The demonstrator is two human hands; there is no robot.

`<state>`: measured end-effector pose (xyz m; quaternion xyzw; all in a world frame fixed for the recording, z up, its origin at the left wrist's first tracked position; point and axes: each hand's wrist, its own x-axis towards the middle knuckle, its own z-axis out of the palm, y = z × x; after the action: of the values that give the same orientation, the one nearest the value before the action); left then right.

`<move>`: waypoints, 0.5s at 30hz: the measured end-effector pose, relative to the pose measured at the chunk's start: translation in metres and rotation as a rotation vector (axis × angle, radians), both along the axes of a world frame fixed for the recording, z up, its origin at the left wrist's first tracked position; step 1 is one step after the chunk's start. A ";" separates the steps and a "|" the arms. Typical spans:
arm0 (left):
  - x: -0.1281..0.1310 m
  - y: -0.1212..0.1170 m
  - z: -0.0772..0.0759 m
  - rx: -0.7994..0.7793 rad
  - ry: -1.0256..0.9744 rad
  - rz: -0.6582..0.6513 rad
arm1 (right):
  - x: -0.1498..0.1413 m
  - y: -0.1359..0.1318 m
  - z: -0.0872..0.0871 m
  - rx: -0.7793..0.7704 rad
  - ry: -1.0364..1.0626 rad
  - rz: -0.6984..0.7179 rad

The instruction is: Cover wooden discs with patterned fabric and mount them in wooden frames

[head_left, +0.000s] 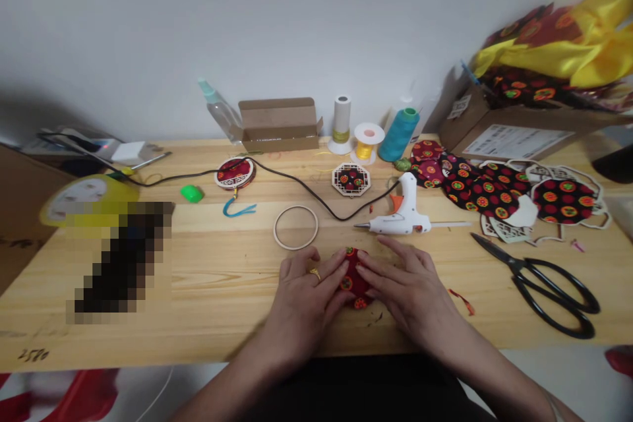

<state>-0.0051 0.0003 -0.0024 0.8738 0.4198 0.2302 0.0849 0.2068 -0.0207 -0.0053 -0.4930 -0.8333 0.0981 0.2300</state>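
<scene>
A dark red patterned fabric piece (pixel 354 280), seemingly round, lies on the table in front of me, its sides covered by my fingers. My left hand (pixel 306 290) grips its left side, with a gold ring on one finger. From the right, my right hand (pixel 405 283) presses its fingertips and thumb on the same piece. Just beyond the left hand lies a thin wooden ring (pixel 295 227). Past my right hand's fingertips rests a white glue gun (pixel 403 214) with an orange trigger, its glue stick sticking out to the right.
Black scissors (pixel 537 287) lie at the right, near patterned fabric pieces (pixel 484 191) and wooden cut-outs. A black cord (pixel 306 184) crosses the table. Behind stand a teal thread cone (pixel 399 135), spools, an open small box (pixel 281 125) and a spray bottle (pixel 220 112).
</scene>
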 end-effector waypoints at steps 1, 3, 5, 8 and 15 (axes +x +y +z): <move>0.000 -0.001 0.000 0.004 0.008 0.008 | 0.000 0.000 0.000 0.001 0.004 0.002; -0.001 -0.002 0.000 0.012 0.028 0.024 | 0.000 0.001 0.001 0.009 0.009 0.009; -0.002 -0.004 0.000 0.034 0.047 0.033 | 0.001 0.001 0.001 0.023 0.010 0.016; -0.005 -0.006 -0.001 0.083 0.061 0.051 | 0.001 0.002 0.001 0.039 -0.003 0.024; -0.009 -0.006 0.007 0.091 0.025 -0.013 | 0.003 0.003 -0.001 0.053 -0.062 0.046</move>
<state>-0.0142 -0.0053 0.0043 0.8822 0.4044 0.2377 0.0414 0.2096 -0.0178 -0.0062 -0.4704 -0.8535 0.0659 0.2145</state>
